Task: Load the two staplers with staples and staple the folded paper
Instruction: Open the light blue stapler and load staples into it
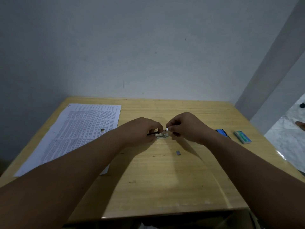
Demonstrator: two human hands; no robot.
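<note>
Forearms fill the lower view, both reaching forward over the wooden worktop (165, 179) to meet at its middle. Left hand (140, 129) curls over a small stapler (160, 135) that rests on the wood, its fingers closed around the body, with the silvery front end poking out to the right. Right hand (184, 128) sits just beside that end, thumb and forefinger pinched on something small and pale, probably a strip of staples, though it is too small to tell for sure.

A loose grey staple strip (178, 153) lies on the wood nearer the person, apart from both hands. Well to the right sit a blue stapler (222, 133) and a green staple box (242, 137), close together. Printed paper (79, 131) lies flat at the left, with a small dark bit on it.

Judging by this, loading of the first stapler is under way and no stapling has begun. The risk is the strip going in crooked or breaking under the pinch, scattering staples. If the left grip slackens, the stapler could slide or snap shut on a fingertip. Dim light makes the channel hard to see.
</note>
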